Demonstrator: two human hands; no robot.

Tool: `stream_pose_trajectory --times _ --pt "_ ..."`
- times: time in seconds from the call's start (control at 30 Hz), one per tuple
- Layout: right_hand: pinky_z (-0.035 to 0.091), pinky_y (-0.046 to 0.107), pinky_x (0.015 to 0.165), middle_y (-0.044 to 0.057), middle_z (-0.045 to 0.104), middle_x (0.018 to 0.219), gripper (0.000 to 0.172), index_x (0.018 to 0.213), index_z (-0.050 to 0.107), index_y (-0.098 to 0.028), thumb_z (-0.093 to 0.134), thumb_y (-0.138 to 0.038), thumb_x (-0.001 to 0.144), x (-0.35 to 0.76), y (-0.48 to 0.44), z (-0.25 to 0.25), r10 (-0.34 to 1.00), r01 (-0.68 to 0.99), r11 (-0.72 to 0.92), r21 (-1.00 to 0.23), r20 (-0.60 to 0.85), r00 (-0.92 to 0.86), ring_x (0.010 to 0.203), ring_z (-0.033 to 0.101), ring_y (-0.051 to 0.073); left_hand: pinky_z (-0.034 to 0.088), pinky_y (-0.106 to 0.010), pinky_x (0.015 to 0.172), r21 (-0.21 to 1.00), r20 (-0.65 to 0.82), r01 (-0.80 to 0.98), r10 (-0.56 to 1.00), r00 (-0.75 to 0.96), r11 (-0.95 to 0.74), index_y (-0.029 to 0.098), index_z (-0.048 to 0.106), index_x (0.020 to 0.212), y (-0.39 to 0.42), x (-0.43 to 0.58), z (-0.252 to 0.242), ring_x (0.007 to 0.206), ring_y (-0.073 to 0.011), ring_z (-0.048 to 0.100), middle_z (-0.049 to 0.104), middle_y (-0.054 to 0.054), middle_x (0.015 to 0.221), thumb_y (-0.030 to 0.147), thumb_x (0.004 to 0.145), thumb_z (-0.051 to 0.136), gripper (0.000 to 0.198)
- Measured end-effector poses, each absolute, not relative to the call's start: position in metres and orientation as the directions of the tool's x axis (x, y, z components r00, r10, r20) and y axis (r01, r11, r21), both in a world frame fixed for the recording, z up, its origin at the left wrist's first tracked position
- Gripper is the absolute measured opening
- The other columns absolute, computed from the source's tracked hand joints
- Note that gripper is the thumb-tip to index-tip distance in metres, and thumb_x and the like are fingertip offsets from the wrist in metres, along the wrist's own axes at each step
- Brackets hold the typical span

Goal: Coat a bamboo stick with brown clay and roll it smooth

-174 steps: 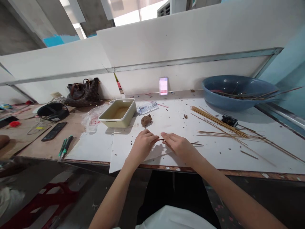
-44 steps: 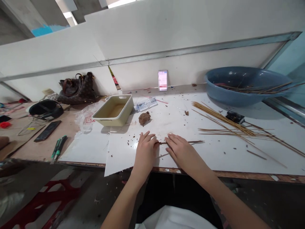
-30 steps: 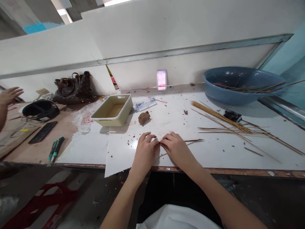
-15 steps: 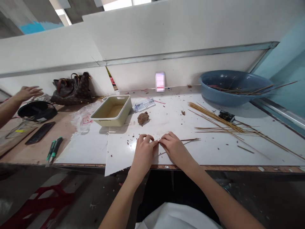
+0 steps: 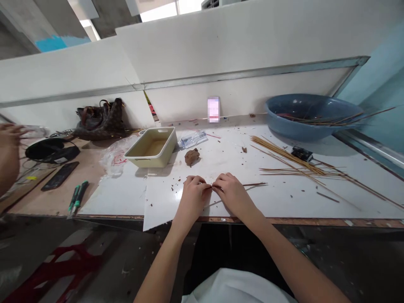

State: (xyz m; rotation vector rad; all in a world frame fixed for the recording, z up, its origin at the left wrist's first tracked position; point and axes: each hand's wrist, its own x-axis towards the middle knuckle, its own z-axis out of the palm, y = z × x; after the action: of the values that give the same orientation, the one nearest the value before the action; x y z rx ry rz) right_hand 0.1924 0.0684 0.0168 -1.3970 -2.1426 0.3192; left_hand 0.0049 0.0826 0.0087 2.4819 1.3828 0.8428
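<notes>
The left hand (image 5: 195, 198) and the right hand (image 5: 232, 195) meet low over the worktop (image 5: 91, 155), fingertips almost touching, each with thumb and fingers pinched closed on a thin brown stick (image 5: 257, 184); its inner end is mostly hidden by the fingers, and its other end runs out to the right past the right hand. Under both hands lies a white sheet (image 5: 227, 141) sprinkled with dark crumbs, several of them just left of the left hand. A brown lump (image 5: 192, 157) sits just beyond the left hand, and past it are a clear packet (image 5: 194, 139) and, further left, a pale yellow tub (image 5: 148, 161). Straight ahead of the hands, a phone with a lit screen (image 5: 213, 110) leans upright against the white partition (image 5: 179, 54). To the right of the hands, a bundle of thin sticks (image 5: 284, 155) lies partly across other loose ones, near a small black object (image 5: 302, 153); behind these stands a blue basin (image 5: 299, 130) with more sticks in it. Well to the left of the hands are a crumpled plastic bag (image 5: 113, 158), green-and-black handled tools (image 5: 78, 198), a dark phone (image 5: 59, 176), a brown handbag (image 5: 101, 122) and, at the edge, another person's hand (image 5: 9, 143).
</notes>
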Motion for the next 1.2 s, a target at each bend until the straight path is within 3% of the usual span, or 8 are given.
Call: stream_pose_trajectory --times 0.33,0.53,0.73,0.83,1.03,1.2 --pt "0.055 0.041 0.092 0.01 0.071 0.099 0.028 0.093 0.076 -0.018 0.053 -0.01 0.107 0.191 0.067 0.015 0.855 0.721 0.51 -0.469 0.367 -0.367 0.102 0.061 0.026 0.054 -0.047 0.094 0.422 0.434 0.731 0.828 0.357 -0.536 0.023 0.085 0.09 0.088 0.005 0.004 0.102 -0.0281 0.056 0.073 -0.008 0.097 0.014 0.095 0.075 0.014" --pt "0.055 0.044 0.094 0.01 0.07 0.097 0.028 0.093 0.075 -0.017 0.051 -0.01 0.107 0.193 0.067 0.012 0.832 0.696 0.549 -0.464 0.387 -0.398 0.101 0.06 0.027 0.053 -0.047 0.092 0.379 0.455 0.73 0.802 0.388 -0.568 0.024 0.084 0.087 0.083 0.008 0.003 0.1 -0.0282 0.057 0.07 -0.008 0.086 0.011 0.099 0.066 0.025" --pt "0.057 0.044 0.097 0.008 0.072 0.104 0.02 0.105 0.077 -0.02 0.059 -0.012 0.105 0.203 0.066 0.008 0.852 0.642 0.523 -0.56 0.369 -0.372 0.106 0.063 0.027 0.048 -0.049 0.098 0.369 0.431 0.751 0.817 0.383 -0.547 0.028 0.086 0.102 0.087 -0.002 -0.002 0.1 -0.0277 0.06 0.075 -0.006 0.093 0.022 0.098 0.074 0.014" --pt "0.057 0.046 0.1 0.009 0.072 0.107 0.019 0.11 0.078 -0.02 0.063 -0.012 0.103 0.203 0.068 0.008 0.866 0.643 0.499 -0.581 0.353 -0.354 0.109 0.063 0.028 0.043 -0.052 0.105 0.334 0.441 0.78 0.819 0.367 -0.529 0.03 0.085 0.11 0.088 -0.009 0.0 0.106 -0.0285 0.062 0.077 -0.006 0.103 0.021 0.096 0.077 0.019" --pt "0.056 0.044 0.098 0.008 0.071 0.101 0.014 0.101 0.08 -0.02 0.068 -0.013 0.102 0.192 0.074 0.011 0.876 0.684 0.481 -0.548 0.344 -0.34 0.104 0.063 0.026 0.04 -0.053 0.101 0.325 0.414 0.791 0.83 0.375 -0.519 0.031 0.087 0.091 0.092 -0.014 0.01 0.106 -0.0296 0.062 0.078 -0.006 0.104 0.023 0.093 0.081 0.01" --pt "0.054 0.041 0.094 0.008 0.07 0.095 0.022 0.093 0.078 -0.018 0.061 -0.01 0.104 0.187 0.074 0.012 0.85 0.698 0.524 -0.488 0.358 -0.388 0.101 0.061 0.025 0.039 -0.053 0.1 0.324 0.424 0.783 0.821 0.382 -0.531 0.031 0.087 0.087 0.094 -0.01 0.006 0.104 -0.0291 0.06 0.077 -0.006 0.099 0.021 0.092 0.08 0.013"
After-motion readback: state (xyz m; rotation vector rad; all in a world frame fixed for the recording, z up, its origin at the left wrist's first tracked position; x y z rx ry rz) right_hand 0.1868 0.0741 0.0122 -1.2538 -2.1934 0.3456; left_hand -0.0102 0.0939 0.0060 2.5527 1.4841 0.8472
